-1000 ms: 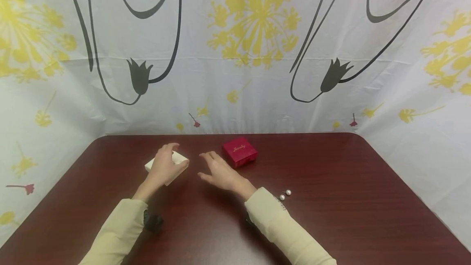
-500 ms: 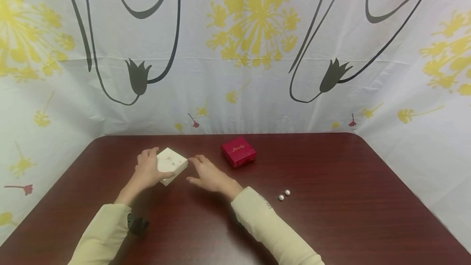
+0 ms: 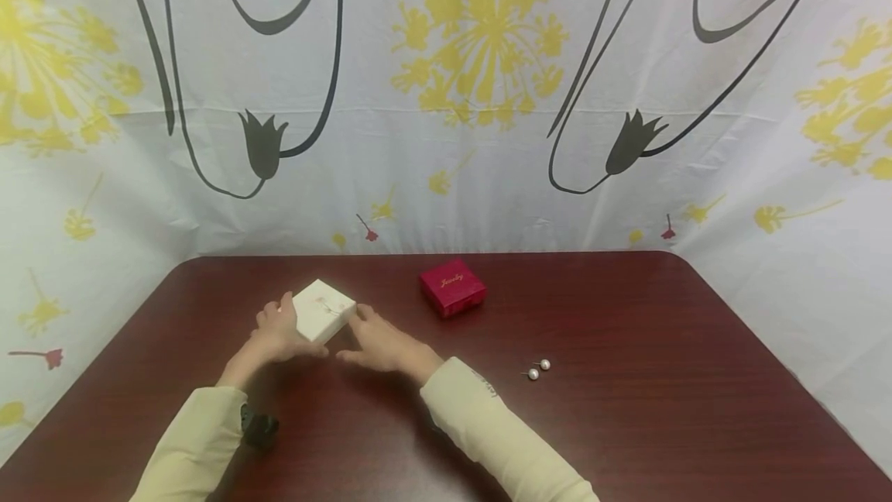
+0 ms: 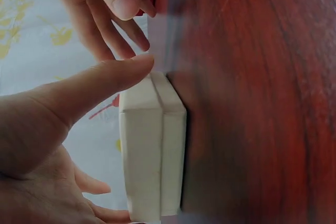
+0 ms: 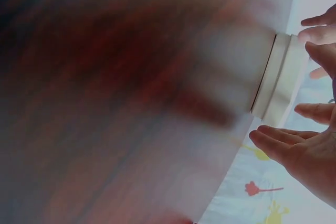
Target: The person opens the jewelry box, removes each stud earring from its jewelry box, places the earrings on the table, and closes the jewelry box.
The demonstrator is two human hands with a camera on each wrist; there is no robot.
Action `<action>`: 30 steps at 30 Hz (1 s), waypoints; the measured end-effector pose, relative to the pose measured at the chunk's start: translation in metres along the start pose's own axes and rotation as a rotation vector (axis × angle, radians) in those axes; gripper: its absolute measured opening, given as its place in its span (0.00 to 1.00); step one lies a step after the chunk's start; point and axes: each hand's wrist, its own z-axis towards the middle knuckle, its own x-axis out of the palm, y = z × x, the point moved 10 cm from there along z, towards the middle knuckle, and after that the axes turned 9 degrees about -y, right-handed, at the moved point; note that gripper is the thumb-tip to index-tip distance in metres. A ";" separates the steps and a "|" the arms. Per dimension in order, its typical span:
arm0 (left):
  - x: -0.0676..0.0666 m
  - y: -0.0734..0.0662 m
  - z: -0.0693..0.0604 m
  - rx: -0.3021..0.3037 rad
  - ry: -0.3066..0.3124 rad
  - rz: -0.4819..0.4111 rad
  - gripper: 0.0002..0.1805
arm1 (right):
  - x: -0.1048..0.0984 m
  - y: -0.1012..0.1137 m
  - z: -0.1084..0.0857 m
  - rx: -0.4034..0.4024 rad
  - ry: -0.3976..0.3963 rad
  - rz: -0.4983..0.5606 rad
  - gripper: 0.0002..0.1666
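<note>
A small white lidded box (image 3: 324,308), with a fine floral print on its lid, sits on the dark wooden table. My left hand (image 3: 275,333) is spread around its near left side. In the left wrist view, the left thumb (image 4: 113,80) reaches the box's near corner and other fingertips lie by its far end; firm contact cannot be told. Beside the box's right side is my right hand (image 3: 383,343), its fingertips at or very near the edge. The right wrist view shows the right-hand fingers (image 5: 281,142) extended just off the white box (image 5: 281,85).
A red box (image 3: 453,287) with gold lettering stands at the back middle of the table (image 3: 627,409). Two pearl stud earrings (image 3: 533,373) lie to the right of my right forearm. A patterned curtain (image 3: 446,200) hangs behind the table.
The left hand first drew back left off the box's top, then its thumb slid down to the near side. The right hand moved left to the box. The white box shows little movement.
</note>
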 end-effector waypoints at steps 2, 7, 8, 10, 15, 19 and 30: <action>0.001 -0.001 0.000 0.016 0.000 0.004 0.61 | 0.001 0.003 0.000 -0.011 0.008 0.008 0.37; 0.003 -0.002 0.003 0.064 -0.014 0.012 0.58 | 0.002 0.010 0.001 -0.038 0.017 -0.003 0.35; 0.004 -0.002 0.003 0.070 -0.017 0.014 0.57 | 0.002 0.011 0.001 -0.042 0.016 -0.008 0.35; 0.006 -0.002 0.004 0.072 -0.013 0.018 0.56 | 0.003 0.012 0.001 -0.042 0.014 -0.015 0.35; 0.009 -0.001 0.004 0.041 -0.004 0.017 0.54 | 0.002 0.011 0.002 -0.024 0.010 -0.019 0.36; 0.011 0.002 0.005 0.003 -0.014 0.016 0.51 | 0.002 0.010 0.001 -0.011 0.019 -0.023 0.36; 0.016 0.001 0.005 -0.007 -0.025 -0.005 0.49 | -0.005 0.012 -0.001 -0.078 -0.061 -0.111 0.27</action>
